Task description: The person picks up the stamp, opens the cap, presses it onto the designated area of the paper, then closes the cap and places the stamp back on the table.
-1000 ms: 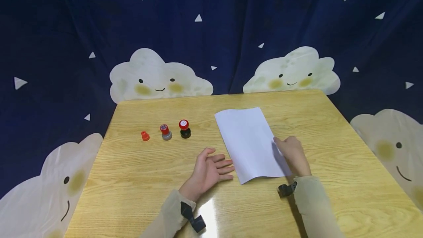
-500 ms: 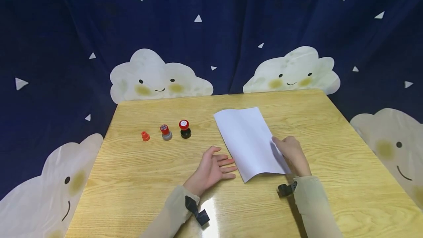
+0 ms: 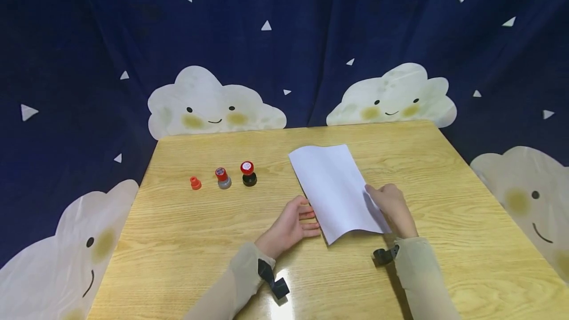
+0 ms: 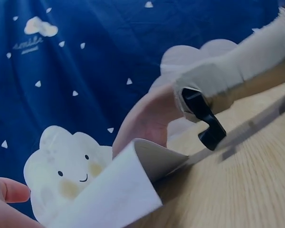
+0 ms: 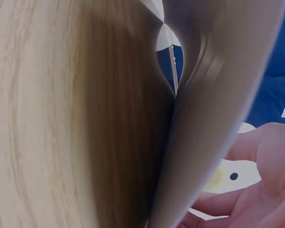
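Note:
A white sheet of paper (image 3: 338, 186) lies at a slant on the table (image 3: 186, 241), its near edge bowed up off the wood. At its right edge my right hand (image 3: 391, 204) pinches the sheet, with the thumb on top and the other fingers mostly hidden. My left hand (image 3: 289, 223) is beside the left edge, fingers spread and extended to the paper; whether they touch it cannot be told. In the left wrist view the raised paper (image 4: 116, 192) curls in front of the right hand (image 4: 147, 118).
Toward the back left stand a small orange-red piece (image 3: 195, 183), a red-and-grey stamp (image 3: 223, 178) and a red-topped stamp with a black base (image 3: 248, 173). A dark blue curtain (image 3: 306, 28) with printed clouds hangs behind the table.
My left hand has moved right and slightly up to the paper's left edge, its fingers drawing closer together. The near edge of the paper has bowed upward a little; the right hand has barely moved.

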`<state>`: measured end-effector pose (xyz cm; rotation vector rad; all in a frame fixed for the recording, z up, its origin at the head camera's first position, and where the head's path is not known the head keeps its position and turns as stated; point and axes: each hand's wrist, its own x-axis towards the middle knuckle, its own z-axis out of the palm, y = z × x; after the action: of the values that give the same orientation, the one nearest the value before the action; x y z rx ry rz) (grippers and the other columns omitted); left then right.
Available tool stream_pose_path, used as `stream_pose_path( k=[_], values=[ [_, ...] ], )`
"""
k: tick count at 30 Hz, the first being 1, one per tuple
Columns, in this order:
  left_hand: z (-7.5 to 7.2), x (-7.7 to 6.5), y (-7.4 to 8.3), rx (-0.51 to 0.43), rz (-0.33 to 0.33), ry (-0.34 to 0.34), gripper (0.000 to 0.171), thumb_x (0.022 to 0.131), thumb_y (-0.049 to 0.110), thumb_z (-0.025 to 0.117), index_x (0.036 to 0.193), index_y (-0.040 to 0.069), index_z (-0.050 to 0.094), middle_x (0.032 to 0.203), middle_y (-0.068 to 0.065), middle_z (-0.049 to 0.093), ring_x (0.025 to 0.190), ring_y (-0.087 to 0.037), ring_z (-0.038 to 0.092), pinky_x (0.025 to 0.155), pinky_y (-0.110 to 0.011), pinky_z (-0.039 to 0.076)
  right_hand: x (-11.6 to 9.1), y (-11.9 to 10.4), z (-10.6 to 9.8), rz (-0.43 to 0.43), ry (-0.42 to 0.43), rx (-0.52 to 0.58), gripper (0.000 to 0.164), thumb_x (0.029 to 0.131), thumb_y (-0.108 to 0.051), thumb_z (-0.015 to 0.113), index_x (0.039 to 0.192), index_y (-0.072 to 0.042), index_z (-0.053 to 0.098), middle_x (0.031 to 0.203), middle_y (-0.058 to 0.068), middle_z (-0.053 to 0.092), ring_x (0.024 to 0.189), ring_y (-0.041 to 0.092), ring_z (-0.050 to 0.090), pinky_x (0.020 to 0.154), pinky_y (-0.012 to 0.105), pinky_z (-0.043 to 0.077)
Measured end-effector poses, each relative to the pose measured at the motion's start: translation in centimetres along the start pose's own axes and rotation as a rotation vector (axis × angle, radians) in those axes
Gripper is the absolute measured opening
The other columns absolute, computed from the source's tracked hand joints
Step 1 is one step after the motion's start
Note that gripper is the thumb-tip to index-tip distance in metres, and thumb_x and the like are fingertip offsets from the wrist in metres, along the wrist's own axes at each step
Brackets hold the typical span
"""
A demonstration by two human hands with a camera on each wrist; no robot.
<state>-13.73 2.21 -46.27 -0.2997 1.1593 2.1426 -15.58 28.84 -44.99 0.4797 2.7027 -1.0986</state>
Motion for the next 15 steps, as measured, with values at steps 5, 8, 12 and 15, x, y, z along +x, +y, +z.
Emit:
stream_pose_path(
  k=[5, 8, 12, 15],
  values=[
    [0.2, -0.2, -0.4, 0.1, 0.089, -0.007, 0.052, 0.09, 0.019, 0.043, 0.128, -0.016, 0.034, 0.123, -0.031, 0.041, 0.111, -0.048, 0.048, 0.1, -0.054, 0.042, 0.0, 0.2, 0.0, 0.001, -0.003, -0.002, 0.049, 0.092, -0.044, 0.049, 0.057, -0.015, 0.033, 0.048, -0.007, 0.03, 0.041, 0.01, 0.03, 0.037, 0.022, 0.03],
    [0.2, -0.2, -0.6, 0.126, 0.131, -0.005, 0.041, 0.09, 0.013, 0.041, 0.121, -0.015, 0.042, 0.115, -0.03, 0.052, 0.105, -0.041, 0.057, 0.094, -0.049, 0.049, -0.1, 0.2, 0.0, -0.003, -0.003, 0.001, 0.049, 0.092, -0.044, 0.049, 0.056, -0.015, 0.032, 0.047, -0.007, 0.03, 0.04, 0.01, 0.029, 0.036, 0.022, 0.029],
    [0.1, 0.0, -1.0, 0.143, 0.173, 0.023, 0.036, 0.088, 0.005, 0.041, 0.118, -0.014, 0.043, 0.106, -0.024, 0.06, 0.097, -0.031, 0.063, 0.085, -0.044, 0.055, -0.2, 0.3, 0.0, -0.01, -0.003, 0.006, 0.05, 0.092, -0.044, 0.049, 0.055, -0.015, 0.032, 0.047, -0.007, 0.03, 0.04, 0.01, 0.03, 0.036, 0.022, 0.03],
    [-0.2, 0.2, -1.3, 0.167, 0.183, 0.063, 0.04, 0.09, 0.003, 0.043, 0.125, -0.013, 0.035, 0.107, -0.022, 0.058, 0.096, -0.028, 0.063, 0.082, -0.041, 0.056, -0.2, 0.4, -0.1, -0.002, -0.01, 0.039, 0.05, 0.092, -0.045, 0.05, 0.056, -0.015, 0.031, 0.047, -0.007, 0.03, 0.04, 0.01, 0.029, 0.035, 0.023, 0.03]
  ],
)
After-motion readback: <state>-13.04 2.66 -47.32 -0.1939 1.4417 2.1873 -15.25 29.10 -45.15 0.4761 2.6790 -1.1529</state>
